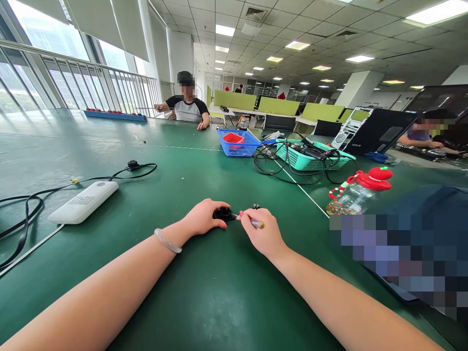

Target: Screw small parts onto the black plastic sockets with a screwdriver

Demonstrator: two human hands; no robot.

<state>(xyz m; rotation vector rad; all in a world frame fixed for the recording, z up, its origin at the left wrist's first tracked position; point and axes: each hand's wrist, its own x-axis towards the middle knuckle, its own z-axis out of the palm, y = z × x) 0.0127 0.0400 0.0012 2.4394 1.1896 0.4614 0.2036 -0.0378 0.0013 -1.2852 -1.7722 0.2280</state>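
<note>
The left hand [204,218] lies palm-down on the green matted bench [204,292], its grip closed over a small black plastic part [223,213] that it pins flat against the mat; a pale translucent bangle [167,241] sits on that wrist. The right hand [261,231] is clenched around a slim tool with a yellowish handle end [257,224], held like a pen, its tip pointed left into the black part. Just behind the right knuckles lies a tiny dark metal piece [256,206], too small to identify.

By the look of it, the step in hand is fine work on the part with the tool tip, perhaps driving or prying something; which one cannot be told. The next move would call for a steady left-hand hold so the part does not skid, and light, straight pressure along the tool.

To the left lie a white oblong power strip [85,202] and black cables [25,214]. Further back stand a blue mesh basket [238,143] and a teal mesh basket [310,157] tangled with wires. A clear bottle with a red cap [356,192] lies at the right. A person in a grey and black shirt [187,108] sits at the far edge.
</note>
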